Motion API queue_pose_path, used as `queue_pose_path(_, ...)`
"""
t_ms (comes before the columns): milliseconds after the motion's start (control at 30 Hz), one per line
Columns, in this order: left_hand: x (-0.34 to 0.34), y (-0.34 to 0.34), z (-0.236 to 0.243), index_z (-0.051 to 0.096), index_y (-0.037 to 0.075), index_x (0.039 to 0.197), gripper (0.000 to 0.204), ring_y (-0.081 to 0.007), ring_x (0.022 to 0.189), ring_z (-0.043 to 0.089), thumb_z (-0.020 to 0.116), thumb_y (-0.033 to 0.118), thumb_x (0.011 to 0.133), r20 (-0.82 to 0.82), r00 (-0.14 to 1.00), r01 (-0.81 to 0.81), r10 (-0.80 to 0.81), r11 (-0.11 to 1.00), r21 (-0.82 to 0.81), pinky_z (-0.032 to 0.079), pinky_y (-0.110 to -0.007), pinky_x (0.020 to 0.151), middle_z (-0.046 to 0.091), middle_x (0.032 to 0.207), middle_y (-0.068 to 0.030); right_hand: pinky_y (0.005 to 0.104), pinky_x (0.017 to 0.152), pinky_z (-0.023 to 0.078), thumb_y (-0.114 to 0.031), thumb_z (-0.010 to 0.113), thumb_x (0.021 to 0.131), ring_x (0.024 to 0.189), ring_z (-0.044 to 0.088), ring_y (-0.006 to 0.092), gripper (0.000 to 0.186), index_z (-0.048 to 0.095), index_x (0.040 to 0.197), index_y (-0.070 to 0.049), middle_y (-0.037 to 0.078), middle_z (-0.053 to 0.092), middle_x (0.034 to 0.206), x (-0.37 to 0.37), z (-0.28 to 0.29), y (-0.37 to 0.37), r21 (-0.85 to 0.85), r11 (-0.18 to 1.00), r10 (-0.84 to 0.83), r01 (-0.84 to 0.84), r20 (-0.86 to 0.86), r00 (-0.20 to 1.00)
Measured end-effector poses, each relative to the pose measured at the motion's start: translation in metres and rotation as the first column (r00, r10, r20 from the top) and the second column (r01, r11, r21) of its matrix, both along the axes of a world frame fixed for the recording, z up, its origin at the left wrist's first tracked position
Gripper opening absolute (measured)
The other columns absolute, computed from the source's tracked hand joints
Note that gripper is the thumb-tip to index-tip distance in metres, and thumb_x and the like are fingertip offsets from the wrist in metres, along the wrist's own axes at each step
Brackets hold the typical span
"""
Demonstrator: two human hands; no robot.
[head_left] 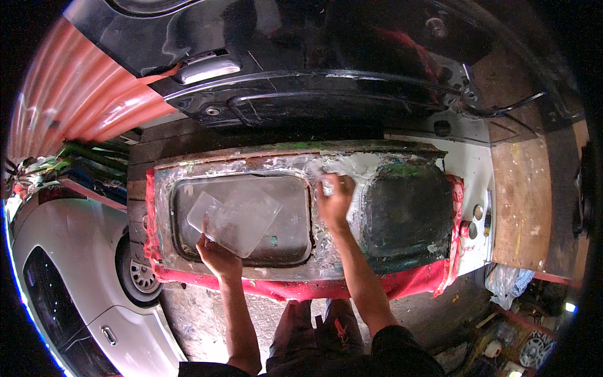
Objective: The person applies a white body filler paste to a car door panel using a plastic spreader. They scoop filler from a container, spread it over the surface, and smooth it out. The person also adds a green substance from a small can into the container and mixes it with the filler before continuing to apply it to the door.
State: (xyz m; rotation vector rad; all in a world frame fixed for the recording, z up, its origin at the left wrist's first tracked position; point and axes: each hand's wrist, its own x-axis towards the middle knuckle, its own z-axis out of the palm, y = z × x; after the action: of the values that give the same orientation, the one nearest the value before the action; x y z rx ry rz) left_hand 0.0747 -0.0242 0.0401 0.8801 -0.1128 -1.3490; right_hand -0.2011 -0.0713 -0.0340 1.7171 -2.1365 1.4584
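My left hand (217,254) grips the lower left edge of a clear, rectangular plastic sheet (242,217), and a finger shows through it. The sheet is over the left recess of a long, paint-smeared panel (295,271) with two rounded-corner recesses. My right hand (336,198) is above the strip between the recesses, its fingers curled together. Something pale and blurred at its fingertips is too unclear to name. Whitish smears (361,166) mark the panel's surface just right of that hand. The right recess (402,217) is dark.
Red cloth (276,289) hangs around the panel's front and sides. Beyond it stands a large black car body part (301,56). A silver car (81,251) is at left. Small tins (468,230) sit on the right ledge, near a plastic bag (502,283).
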Motion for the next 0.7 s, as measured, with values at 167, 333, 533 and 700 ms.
queue_pose_path(167, 0.010, 0.001, -0.016, 0.049, 0.009, 0.147, 0.058, -0.0333, 0.129, 0.054, 0.043, 0.036, 0.097, -0.042, 0.998, 0.048, -0.049, 0.998, -0.034, 0.045, -0.050, 0.108, 0.053, 0.145, -0.0128, 0.0462, 0.086, 0.040, -0.014, 0.075, 0.081, 0.094, 0.056, 0.0316, 0.020, 0.064, 0.097, -0.017, 0.005, 0.070, 0.104, -0.063, -0.009, 0.015, 0.085, 0.944, -0.303, 0.320, -0.165, 0.938)
queue_pose_path(333, 0.001, 0.010, -0.017, 0.048, 0.008, 0.148, 0.059, -0.0328, 0.129, 0.054, 0.044, 0.037, 0.097, -0.042, 0.996, 0.078, -0.079, 0.997, -0.019, 0.043, -0.050, 0.110, 0.053, 0.145, -0.0130, 0.0478, 0.087, 0.045, -0.010, 0.077, 0.078, 0.097, 0.058, 0.0321, 0.024, 0.065, 0.099, -0.012, 0.009, 0.066, 0.093, -0.006, -0.015, 0.044, 0.216, 0.955, 0.228, -0.205, -0.089, 0.970)
queue_pose_path(533, -0.002, 0.014, 0.007, 0.048, 0.008, 0.147, 0.060, -0.0321, 0.129, 0.053, 0.045, 0.043, 0.098, -0.058, 0.995, 0.074, -0.076, 0.997, -0.038, 0.042, -0.049, 0.110, 0.054, 0.144, -0.0121, 0.0416, 0.085, 0.047, -0.006, 0.080, 0.078, 0.096, 0.061, 0.0302, 0.020, 0.068, 0.094, -0.008, 0.010, 0.066, 0.095, 0.000, 0.003, 0.056, 0.060, 0.990, 0.122, -0.128, 0.094, 0.988)
queue_pose_path(700, -0.004, 0.024, 0.029, 0.049, 0.008, 0.145, 0.058, -0.0317, 0.130, 0.053, 0.043, 0.043, 0.099, -0.050, 0.996, 0.075, -0.078, 0.995, -0.066, 0.042, -0.049, 0.110, 0.055, 0.142, -0.0127, 0.0293, 0.072, 0.046, -0.008, 0.074, 0.090, 0.079, 0.060, 0.0147, 0.013, 0.062, 0.092, -0.005, 0.004, 0.063, 0.086, -0.050, 0.025, 0.074, -0.020, 0.983, -0.147, 0.181, 0.497, 0.855)
